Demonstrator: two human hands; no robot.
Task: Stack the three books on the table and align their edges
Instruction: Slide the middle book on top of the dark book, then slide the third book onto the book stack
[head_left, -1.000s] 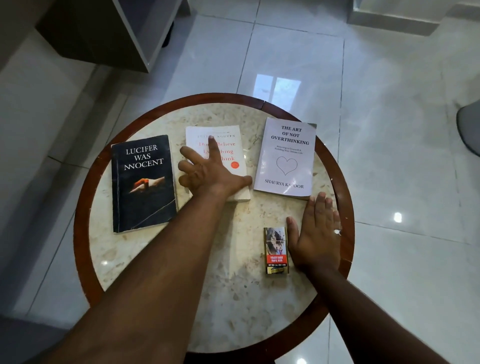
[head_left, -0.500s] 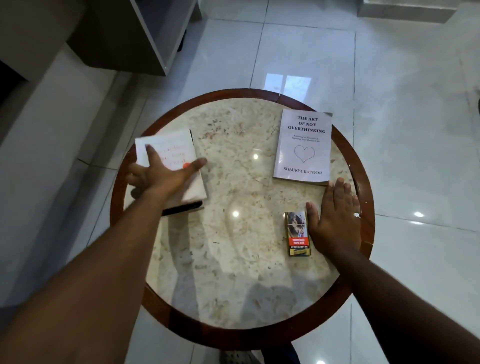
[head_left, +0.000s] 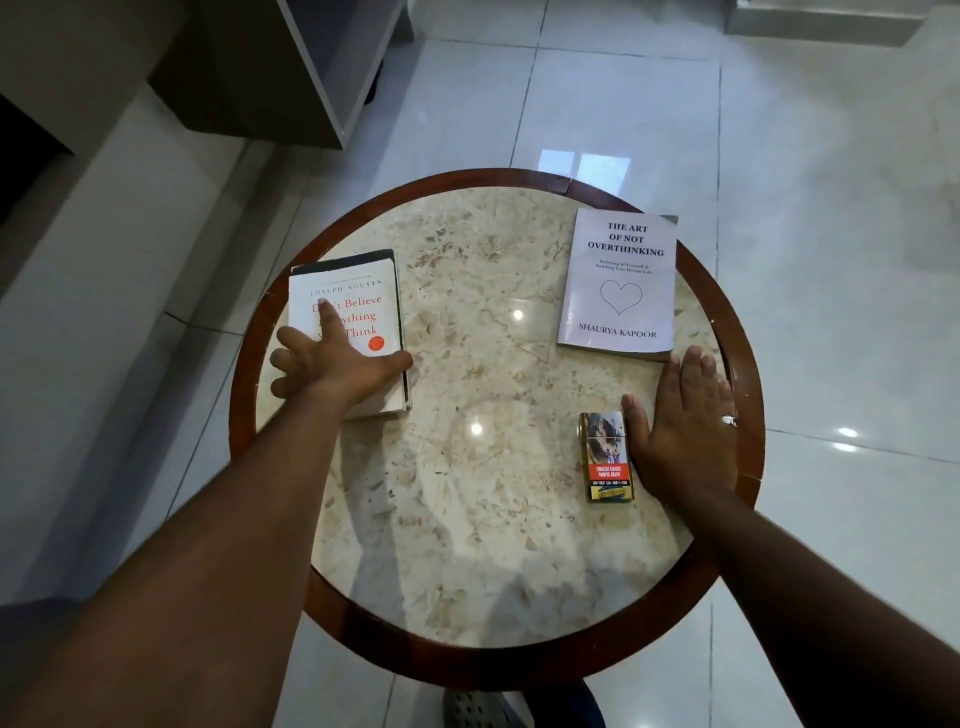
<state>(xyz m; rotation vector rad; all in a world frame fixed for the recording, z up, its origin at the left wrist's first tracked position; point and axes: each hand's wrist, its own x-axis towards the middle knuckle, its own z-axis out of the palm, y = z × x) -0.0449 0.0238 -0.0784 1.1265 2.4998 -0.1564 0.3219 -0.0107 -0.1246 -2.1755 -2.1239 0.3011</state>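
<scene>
A person's left hand (head_left: 332, 358) lies spread and flat on a white paperback with red title lettering (head_left: 353, 312), index finger stretched up the cover and thumb hooked over the near right corner, pressing down rather than pinching; that white book sits on top of a black-covered book (head_left: 387, 257), of which only a thin dark margin shows along the far and right edges, so the two look nearly but not quite square. Out to the right of that hand, well apart across the bare middle of the round marble-topped table with a dark wooden rim (head_left: 244, 332), lies the third volume, a pale lilac paperback with a heart outline on its cover (head_left: 618, 286), its long axis running away from the viewer and roughly parallel to the pair. The right hand (head_left: 680, 431) rests open, palm down, fingers together, holding nothing, with its fingertips just beside the lilac book's near right corner and a small cigarette packet (head_left: 607, 457) touching or just beside its thumb side. The right hand is plainly the nearer, and the lilac book would likely have to travel leftward across the table to finish the stack.
</scene>
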